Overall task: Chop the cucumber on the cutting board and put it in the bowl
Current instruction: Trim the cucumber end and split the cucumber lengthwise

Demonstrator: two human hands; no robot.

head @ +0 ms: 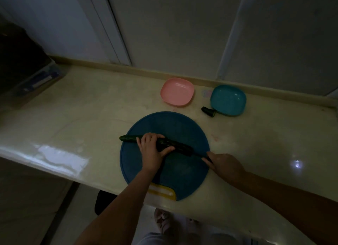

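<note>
Grips cucumber (176, 145) round its middle with left hand (151, 151), mid-frame on board (173, 124), long axis left to lower right. Holds knife (200, 155) in right hand (225, 165) at the lower-right end.

Cucumber stub (208, 112) — against teal bowl (227, 100) rim.

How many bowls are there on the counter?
2. The pink bowl stands behind the cutting board; the teal bowl stands to the right of the pink one. Nothing seems to hide another.
</note>
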